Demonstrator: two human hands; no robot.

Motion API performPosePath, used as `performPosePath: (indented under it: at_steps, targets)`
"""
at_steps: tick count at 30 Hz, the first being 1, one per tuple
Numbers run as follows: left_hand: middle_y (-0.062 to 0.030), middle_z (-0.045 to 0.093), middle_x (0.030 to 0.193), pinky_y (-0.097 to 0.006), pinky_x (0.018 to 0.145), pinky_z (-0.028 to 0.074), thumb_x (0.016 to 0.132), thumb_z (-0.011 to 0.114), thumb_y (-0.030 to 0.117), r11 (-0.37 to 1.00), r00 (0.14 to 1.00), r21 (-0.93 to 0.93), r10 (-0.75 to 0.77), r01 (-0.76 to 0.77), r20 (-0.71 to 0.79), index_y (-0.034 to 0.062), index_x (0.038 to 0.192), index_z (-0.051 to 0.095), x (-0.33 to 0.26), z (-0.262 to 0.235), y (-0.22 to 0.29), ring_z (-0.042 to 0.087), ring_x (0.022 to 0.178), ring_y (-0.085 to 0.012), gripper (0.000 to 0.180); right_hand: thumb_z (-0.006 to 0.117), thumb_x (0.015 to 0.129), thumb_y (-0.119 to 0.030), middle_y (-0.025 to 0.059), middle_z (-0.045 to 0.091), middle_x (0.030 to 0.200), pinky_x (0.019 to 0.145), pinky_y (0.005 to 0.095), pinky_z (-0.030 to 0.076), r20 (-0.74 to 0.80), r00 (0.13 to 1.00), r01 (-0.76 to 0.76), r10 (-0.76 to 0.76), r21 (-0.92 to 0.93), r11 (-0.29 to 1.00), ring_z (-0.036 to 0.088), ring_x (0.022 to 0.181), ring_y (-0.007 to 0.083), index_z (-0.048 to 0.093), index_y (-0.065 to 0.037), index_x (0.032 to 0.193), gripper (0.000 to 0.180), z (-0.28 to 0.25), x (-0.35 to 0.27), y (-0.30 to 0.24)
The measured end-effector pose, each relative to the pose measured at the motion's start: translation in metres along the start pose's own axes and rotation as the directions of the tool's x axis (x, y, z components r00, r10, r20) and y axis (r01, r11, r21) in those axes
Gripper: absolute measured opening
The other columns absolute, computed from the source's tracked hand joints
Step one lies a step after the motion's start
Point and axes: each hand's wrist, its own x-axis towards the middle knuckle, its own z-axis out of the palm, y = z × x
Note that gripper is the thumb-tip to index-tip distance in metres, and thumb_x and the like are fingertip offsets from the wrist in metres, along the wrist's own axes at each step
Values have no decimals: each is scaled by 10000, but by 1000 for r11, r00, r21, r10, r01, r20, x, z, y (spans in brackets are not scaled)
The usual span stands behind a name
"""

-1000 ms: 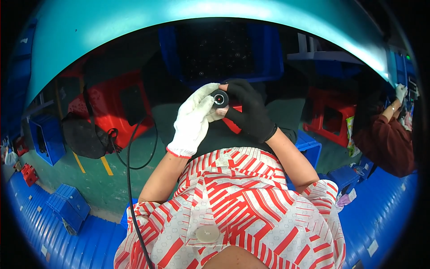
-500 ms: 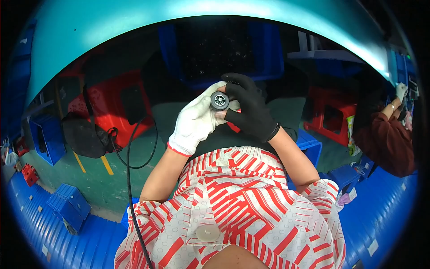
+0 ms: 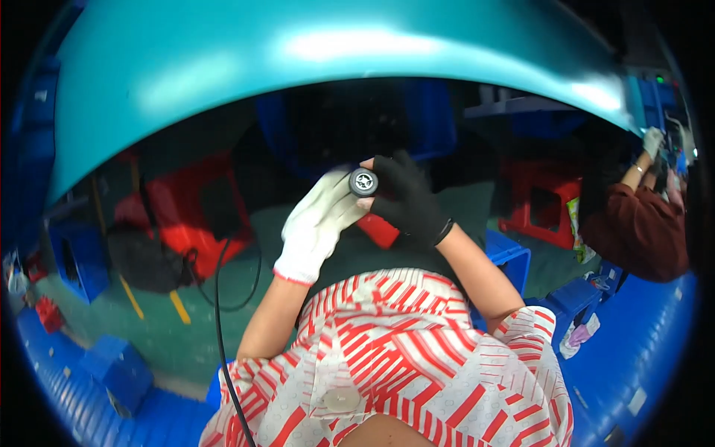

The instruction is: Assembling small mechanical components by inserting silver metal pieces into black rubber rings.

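Note:
A small toy wheel (image 3: 363, 182), with a black tyre and a silver spoked hub facing up, is held between my two hands over my lap. My right hand (image 3: 410, 195), in a black glove with bare fingertips, grips it from the right, thumb below and a finger above. From the left, my left hand (image 3: 316, 222) in a white knitted glove closes on the tyre's edge; its fingers are slightly blurred and partly behind the wheel. Beneath the right hand shows a red piece (image 3: 378, 231), its kind unclear.
Ahead is a glossy teal table edge (image 3: 350, 63), with a dark-filled blue crate (image 3: 439, 127) beneath it. Red stools (image 3: 194, 205) stand on both sides, a black bag (image 3: 149, 257) at left. A black cable (image 3: 218, 320) runs past my left arm. A co-worker (image 3: 644, 223) works at far right.
The view has tilted, showing more of the teal table. The hub now looks brighter and star-shaped, and the left hand's fingers have shifted around the wheel. Both hands still hold it.

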Motion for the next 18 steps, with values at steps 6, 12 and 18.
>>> performPosePath:
  at_steps: [6,12,18]
  targets:
    - [-254,485,1276,-480,935,466,958,496,261,998,982,-34,-64,59,-175,-26,1354,363,3,-17,1,525,1149,-378,507,682,797,-214,172,573,1128,868,419,440,-200,952,204,-232,-149,967,551,1037,336,558,-57,1187,438,-49,12,-9]
    - [-272,558,1138,-450,807,543,935,512,150,994,975,-68,-100,88,-197,-71,1244,438,14,-6,-2,616,959,-354,387,701,757,-65,105,661,889,648,343,519,-495,669,382,-554,-409,828,647,748,270,638,-54,943,196,-157,44,-40]
    - [-297,517,1183,-448,831,528,908,569,178,990,975,-4,-143,144,-171,-87,1305,377,22,10,-4,596,990,-360,515,600,864,-219,170,620,1069,841,399,473,-549,725,-47,-415,-642,765,601,972,312,636,-50,1080,277,-257,163,2]
